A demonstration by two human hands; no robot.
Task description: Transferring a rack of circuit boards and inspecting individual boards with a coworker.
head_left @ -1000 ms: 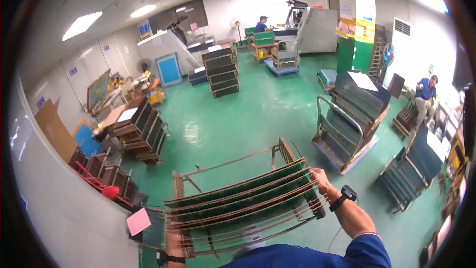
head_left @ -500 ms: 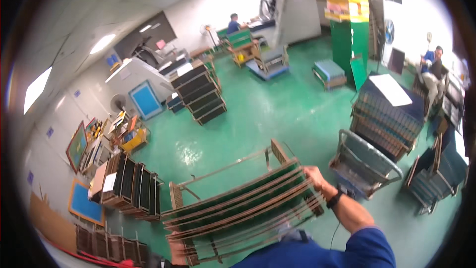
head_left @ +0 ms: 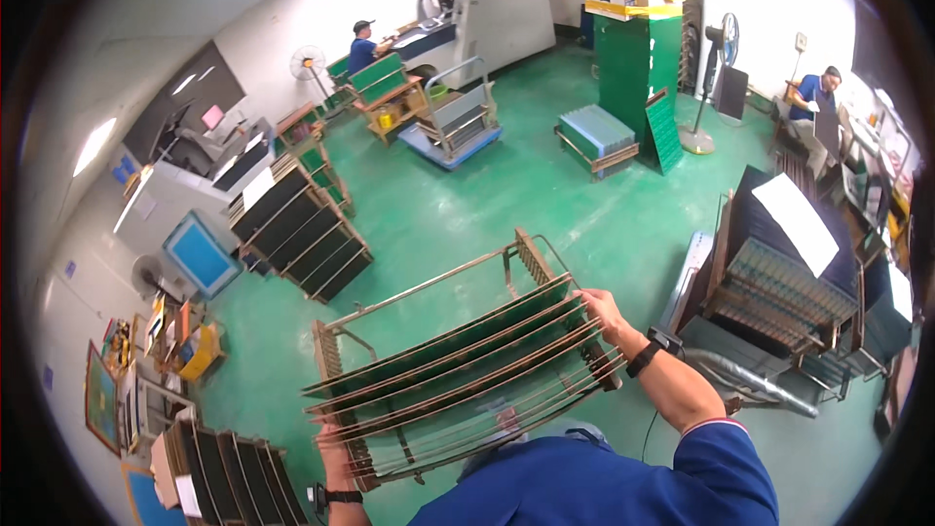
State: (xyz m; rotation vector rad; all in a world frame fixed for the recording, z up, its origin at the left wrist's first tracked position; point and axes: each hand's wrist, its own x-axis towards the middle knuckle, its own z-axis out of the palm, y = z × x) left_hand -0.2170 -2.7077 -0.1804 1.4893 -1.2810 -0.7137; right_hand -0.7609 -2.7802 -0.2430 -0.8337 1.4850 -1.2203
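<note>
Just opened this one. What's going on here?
A person in a blue shirt holds a slotted rack of thin green panels in front of their body, with the left hand at its left end and the right hand at its right. Ahead, one co-worker sits by a large grey machine; another sits at far right. A stack of dark panels stands ahead to the left.

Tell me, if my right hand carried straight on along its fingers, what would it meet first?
Most likely the right ends of the thin, dark green rectangular panels in the brown slotted rack; your right hand looks close against them, though depth is unclear.
</note>
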